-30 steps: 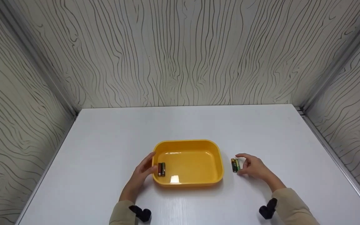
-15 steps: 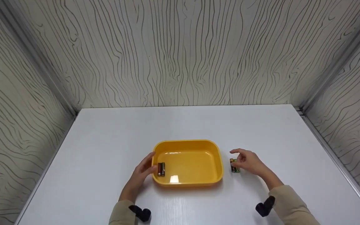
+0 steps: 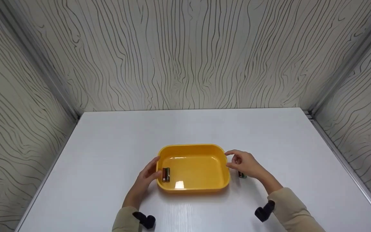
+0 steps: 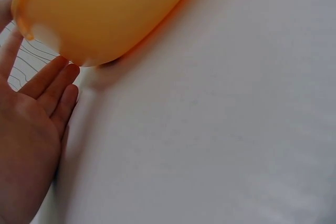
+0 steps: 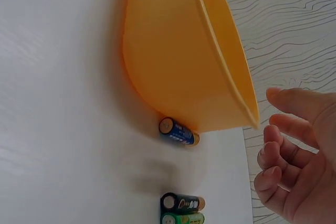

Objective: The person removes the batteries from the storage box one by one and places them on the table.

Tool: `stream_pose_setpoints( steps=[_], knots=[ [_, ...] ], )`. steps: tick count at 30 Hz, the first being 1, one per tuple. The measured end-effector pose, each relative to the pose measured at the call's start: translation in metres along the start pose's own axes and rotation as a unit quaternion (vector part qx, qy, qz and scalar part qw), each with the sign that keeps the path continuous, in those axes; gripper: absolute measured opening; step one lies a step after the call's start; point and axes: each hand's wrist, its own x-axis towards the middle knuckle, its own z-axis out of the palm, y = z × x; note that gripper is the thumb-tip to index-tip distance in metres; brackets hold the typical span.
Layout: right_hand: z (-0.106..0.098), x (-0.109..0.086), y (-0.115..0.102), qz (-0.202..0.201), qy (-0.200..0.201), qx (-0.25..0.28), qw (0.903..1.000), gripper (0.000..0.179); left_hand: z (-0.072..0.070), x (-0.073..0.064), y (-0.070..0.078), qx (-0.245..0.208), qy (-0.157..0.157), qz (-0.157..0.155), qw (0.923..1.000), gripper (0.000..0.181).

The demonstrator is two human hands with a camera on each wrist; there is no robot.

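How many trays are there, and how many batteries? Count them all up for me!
Yellow tray: 1
Batteries: 5 (2 inside the tray, 3 outside: blue, black, green)
Total: 6

Tray [image 3: 195, 170] on a table [image 3: 108, 145], between left hand [image 3: 144, 180] and right hand [image 3: 245, 162].
Two batteries [image 3: 167, 174] lie inside, at the left end; right of the tray, a single battery [image 5: 178, 131] lies just beside it, a side-by-side pair [image 5: 182, 208] farther out.
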Motion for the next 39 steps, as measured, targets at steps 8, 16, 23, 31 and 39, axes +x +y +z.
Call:
stream_pose_setpoints(
  steps=[8, 16, 23, 31, 39],
  knots=[
    [0.015, 0.008, -0.016, -0.03, -0.019, 0.011, 0.9993, 0.041, 0.001, -0.001, 0.0, -0.003, 0.0, 0.001, 1.0, 0.063],
    [0.031, 0.014, -0.029, -0.037, -0.035, 0.024, 0.9984, 0.041, 0.001, 0.001, 0.0, -0.002, -0.001, 0.007, 1.0, 0.064],
    [0.047, 0.021, -0.042, -0.045, -0.056, 0.016, 0.9973, 0.037, 0.0, 0.0, 0.001, -0.01, -0.005, 0.017, 0.9998, 0.063],
    [0.068, 0.029, -0.056, -0.04, -0.079, 0.017, 0.9959, 0.036, 0.001, 0.0, 0.0, -0.013, -0.007, 0.026, 0.9995, 0.062],
    [0.089, 0.036, -0.066, -0.037, -0.088, 0.014, 0.9953, 0.033, 0.0, 0.0, -0.001, -0.01, -0.004, 0.013, 0.9999, 0.061]
  ],
)
